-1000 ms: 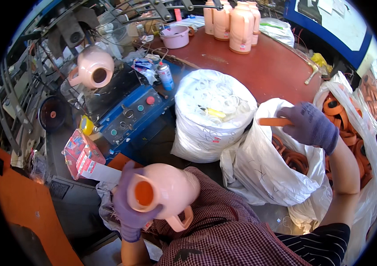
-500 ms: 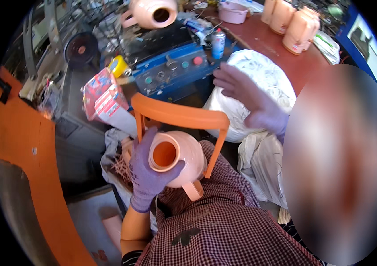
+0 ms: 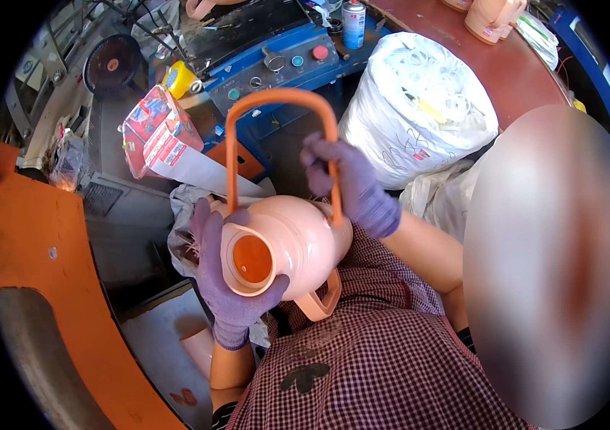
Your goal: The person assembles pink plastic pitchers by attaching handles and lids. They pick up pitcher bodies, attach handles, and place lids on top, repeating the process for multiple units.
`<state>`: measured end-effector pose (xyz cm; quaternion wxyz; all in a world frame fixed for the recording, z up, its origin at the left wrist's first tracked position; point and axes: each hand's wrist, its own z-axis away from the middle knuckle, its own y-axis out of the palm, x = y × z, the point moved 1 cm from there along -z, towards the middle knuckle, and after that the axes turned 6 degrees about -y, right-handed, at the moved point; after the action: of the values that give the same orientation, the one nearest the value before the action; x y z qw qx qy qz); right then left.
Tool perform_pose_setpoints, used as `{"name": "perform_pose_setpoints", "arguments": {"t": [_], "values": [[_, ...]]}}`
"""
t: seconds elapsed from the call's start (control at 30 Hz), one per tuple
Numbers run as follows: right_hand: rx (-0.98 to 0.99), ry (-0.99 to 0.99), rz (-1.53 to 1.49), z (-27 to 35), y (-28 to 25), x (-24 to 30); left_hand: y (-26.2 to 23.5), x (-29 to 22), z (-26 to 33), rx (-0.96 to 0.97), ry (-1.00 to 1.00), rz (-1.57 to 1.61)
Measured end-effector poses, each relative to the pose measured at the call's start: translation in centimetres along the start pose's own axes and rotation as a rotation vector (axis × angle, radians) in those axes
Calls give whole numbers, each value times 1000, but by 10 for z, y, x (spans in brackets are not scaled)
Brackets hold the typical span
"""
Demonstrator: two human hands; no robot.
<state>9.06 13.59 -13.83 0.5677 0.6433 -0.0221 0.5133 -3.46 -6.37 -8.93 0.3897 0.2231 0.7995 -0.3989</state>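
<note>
A pale pink plastic jug (image 3: 303, 240) is tilted over my lap, its round mouth toward me and orange showing inside. My gloved left hand (image 3: 227, 283) grips it around the neck, thumb and fingers on either side of the opening. An orange carrying handle (image 3: 276, 98) arches up from the jug's sides. Around the right leg of that handle, close to where it meets the jug, my gloved right hand (image 3: 363, 188) is closed. A second, pink side grip (image 3: 323, 299) juts from the jug near my checked apron.
A large white sack (image 3: 405, 136) of pale ring-like scraps stands at right, beside a red-brown table (image 3: 455, 57) with pink jugs. Ahead is a blue machine with a control panel (image 3: 287, 64) and a spray can (image 3: 353, 25). A torn pink container (image 3: 158, 129) sits left, near an orange machine panel (image 3: 39, 236).
My right hand has come from the air by the sack to the handle and closed on it. The jug has tilted further, and the handle now stands more upright. The view has shifted downward.
</note>
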Motion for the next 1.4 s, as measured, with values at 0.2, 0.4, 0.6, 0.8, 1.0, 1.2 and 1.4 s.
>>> {"name": "perform_pose_setpoints", "arguments": {"t": [0.2,0.4,0.6,0.8,1.0,1.2,1.4], "values": [[80,153,171,2,9,-21,8,-19,2,126,144,-12],[106,208,-50,13,-37,5,12,-32,-20,263,-2,216],[54,171,-177,36,-75,16,70,47,-13,250,-746,868],[152,170,-134,36,-84,14,70,50,-3,354,-483,965],[72,123,-44,39,-62,14,79,42,5,201,-483,884],[-173,102,142,39,-50,26,86,33,2,119,-585,1055],[398,-269,978,75,-93,92,59,7,-44,48,-492,1233]]}}
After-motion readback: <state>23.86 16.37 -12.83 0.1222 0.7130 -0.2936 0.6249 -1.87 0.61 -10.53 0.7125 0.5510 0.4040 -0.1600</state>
